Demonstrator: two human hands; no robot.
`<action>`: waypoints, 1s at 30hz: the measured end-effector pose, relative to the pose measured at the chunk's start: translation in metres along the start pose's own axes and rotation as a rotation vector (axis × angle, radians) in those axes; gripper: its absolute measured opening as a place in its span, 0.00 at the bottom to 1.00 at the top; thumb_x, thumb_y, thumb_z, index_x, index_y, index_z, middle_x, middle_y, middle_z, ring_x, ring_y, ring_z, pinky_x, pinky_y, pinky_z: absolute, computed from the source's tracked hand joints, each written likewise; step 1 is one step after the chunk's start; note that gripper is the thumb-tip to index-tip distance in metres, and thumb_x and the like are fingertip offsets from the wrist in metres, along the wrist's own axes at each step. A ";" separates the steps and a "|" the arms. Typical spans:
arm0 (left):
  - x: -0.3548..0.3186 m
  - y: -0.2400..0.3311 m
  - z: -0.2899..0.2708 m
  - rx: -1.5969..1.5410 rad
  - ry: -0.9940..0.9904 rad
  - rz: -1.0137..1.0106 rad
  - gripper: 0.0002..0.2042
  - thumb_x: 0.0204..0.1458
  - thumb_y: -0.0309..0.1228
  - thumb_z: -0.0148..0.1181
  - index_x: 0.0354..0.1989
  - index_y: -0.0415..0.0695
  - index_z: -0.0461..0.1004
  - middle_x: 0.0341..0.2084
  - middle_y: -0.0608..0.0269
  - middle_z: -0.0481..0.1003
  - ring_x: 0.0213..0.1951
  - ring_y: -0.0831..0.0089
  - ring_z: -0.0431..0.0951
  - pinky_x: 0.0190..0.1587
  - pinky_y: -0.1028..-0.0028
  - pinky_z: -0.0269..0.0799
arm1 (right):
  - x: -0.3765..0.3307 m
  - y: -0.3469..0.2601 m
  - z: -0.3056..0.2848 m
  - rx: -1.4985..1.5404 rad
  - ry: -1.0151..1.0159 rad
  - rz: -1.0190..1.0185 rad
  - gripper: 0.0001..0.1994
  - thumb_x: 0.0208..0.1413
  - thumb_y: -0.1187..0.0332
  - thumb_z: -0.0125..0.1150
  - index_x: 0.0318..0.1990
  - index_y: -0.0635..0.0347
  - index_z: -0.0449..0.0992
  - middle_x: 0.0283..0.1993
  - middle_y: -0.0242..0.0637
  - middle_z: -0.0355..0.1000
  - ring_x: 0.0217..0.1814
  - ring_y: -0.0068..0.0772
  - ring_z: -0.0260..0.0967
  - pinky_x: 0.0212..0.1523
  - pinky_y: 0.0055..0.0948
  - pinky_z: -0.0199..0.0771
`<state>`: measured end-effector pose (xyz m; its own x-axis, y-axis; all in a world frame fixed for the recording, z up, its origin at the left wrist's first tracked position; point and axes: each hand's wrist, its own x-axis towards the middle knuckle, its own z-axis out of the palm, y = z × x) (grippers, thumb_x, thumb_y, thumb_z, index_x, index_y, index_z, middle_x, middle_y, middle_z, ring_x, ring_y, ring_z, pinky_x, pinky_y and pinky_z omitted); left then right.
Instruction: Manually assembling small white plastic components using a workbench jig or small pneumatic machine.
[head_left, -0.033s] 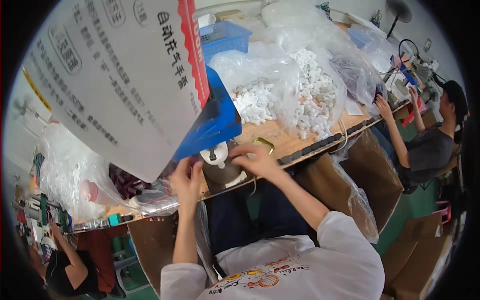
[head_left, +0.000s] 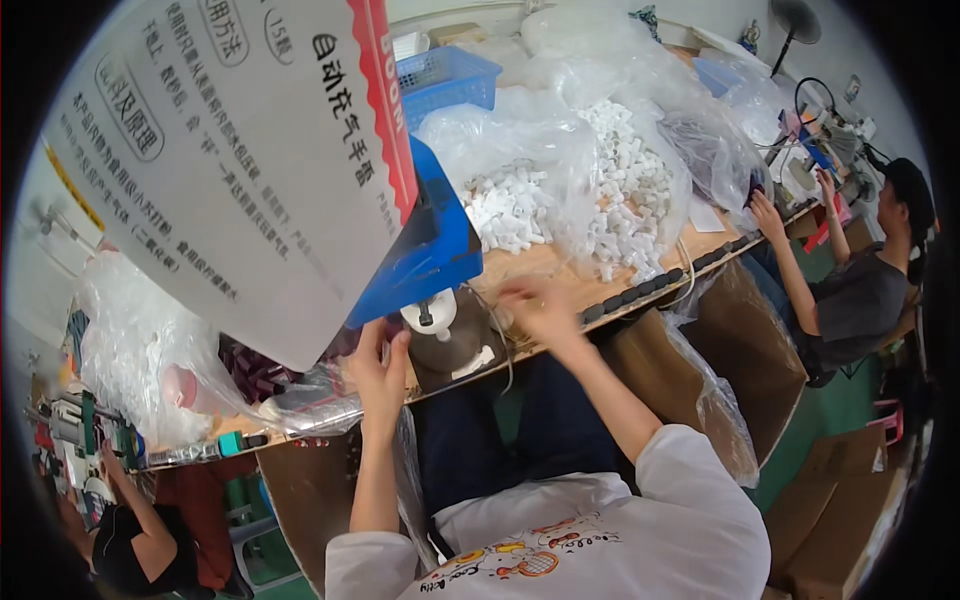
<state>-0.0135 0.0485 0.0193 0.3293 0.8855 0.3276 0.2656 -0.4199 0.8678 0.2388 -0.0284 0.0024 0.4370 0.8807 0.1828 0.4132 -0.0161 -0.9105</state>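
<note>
My left hand (head_left: 378, 365) is raised at the near edge of the wooden bench (head_left: 530, 265), its fingers against the left side of a small dark press tool with a white knob (head_left: 440, 335). My right hand (head_left: 535, 310) is blurred just right of that tool, above the bench edge; what it holds is unclear. A blue plastic bin (head_left: 430, 250) tilts over the tool. A thin wire loops from the tool toward my lap.
A large white printed card with a red stripe (head_left: 230, 150) hangs close to the camera. Clear bags of small white parts (head_left: 620, 190), a blue basket (head_left: 445, 75) and a row of black parts (head_left: 640, 290) are on the bench. Cardboard boxes (head_left: 740, 350) stand below. A co-worker (head_left: 860, 290) sits at the right, another person (head_left: 130, 540) at the lower left.
My right hand has shifted slightly to the right and is now motion-blurred. My left hand stays beside the tool.
</note>
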 end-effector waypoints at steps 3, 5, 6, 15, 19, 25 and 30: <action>-0.007 -0.003 0.014 -0.322 0.018 0.004 0.14 0.60 0.23 0.61 0.54 0.34 0.74 0.40 0.67 0.75 0.41 0.82 0.72 0.45 0.80 0.68 | 0.009 0.050 -0.073 -0.477 0.426 0.023 0.07 0.50 0.69 0.67 0.36 0.61 0.82 0.37 0.46 0.78 0.41 0.46 0.76 0.44 0.36 0.75; 0.001 -0.006 0.023 -0.429 -0.049 -0.048 0.18 0.54 0.19 0.64 0.54 0.32 0.73 0.49 0.59 0.76 0.51 0.71 0.75 0.56 0.73 0.67 | 0.009 0.080 -0.100 -0.857 0.422 -0.036 0.06 0.47 0.72 0.64 0.34 0.61 0.79 0.34 0.46 0.76 0.38 0.51 0.74 0.41 0.45 0.73; 0.007 -0.013 0.029 -0.393 -0.042 0.075 0.16 0.54 0.18 0.64 0.52 0.32 0.75 0.51 0.58 0.76 0.54 0.71 0.74 0.58 0.72 0.66 | 0.013 0.094 -0.100 -0.850 0.436 -0.119 0.06 0.45 0.74 0.61 0.33 0.60 0.77 0.32 0.46 0.73 0.37 0.56 0.73 0.40 0.50 0.72; 0.000 -0.012 0.023 -0.497 -0.041 0.039 0.15 0.56 0.18 0.63 0.52 0.31 0.75 0.44 0.56 0.80 0.46 0.73 0.79 0.53 0.73 0.73 | -0.092 0.017 -0.166 -0.624 0.518 -0.145 0.07 0.49 0.79 0.58 0.37 0.63 0.77 0.36 0.48 0.74 0.39 0.51 0.75 0.40 0.45 0.73; -0.004 -0.023 -0.003 -0.468 0.037 -0.007 0.16 0.57 0.19 0.63 0.54 0.33 0.75 0.45 0.57 0.79 0.47 0.73 0.79 0.54 0.73 0.73 | -0.255 0.001 -0.270 -0.980 0.213 0.640 0.03 0.45 0.72 0.62 0.28 0.61 0.79 0.33 0.51 0.76 0.40 0.51 0.76 0.40 0.42 0.75; -0.005 -0.020 -0.008 -0.536 0.076 -0.022 0.16 0.57 0.19 0.63 0.53 0.32 0.75 0.44 0.58 0.79 0.47 0.73 0.78 0.54 0.73 0.73 | -0.322 0.069 -0.274 -1.062 -0.077 0.652 0.11 0.45 0.71 0.66 0.37 0.62 0.82 0.37 0.50 0.79 0.41 0.50 0.78 0.45 0.39 0.77; -0.013 0.001 0.001 -0.482 0.039 0.011 0.17 0.54 0.21 0.66 0.52 0.31 0.75 0.41 0.59 0.79 0.43 0.77 0.77 0.49 0.77 0.72 | -0.108 0.051 -0.176 -0.533 0.291 -0.099 0.09 0.53 0.72 0.61 0.39 0.66 0.79 0.38 0.51 0.77 0.43 0.54 0.76 0.45 0.44 0.75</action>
<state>-0.0167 0.0369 0.0156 0.2931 0.8921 0.3440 -0.1911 -0.2978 0.9353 0.3529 -0.2076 0.0015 0.5448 0.7262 0.4192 0.7731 -0.2413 -0.5866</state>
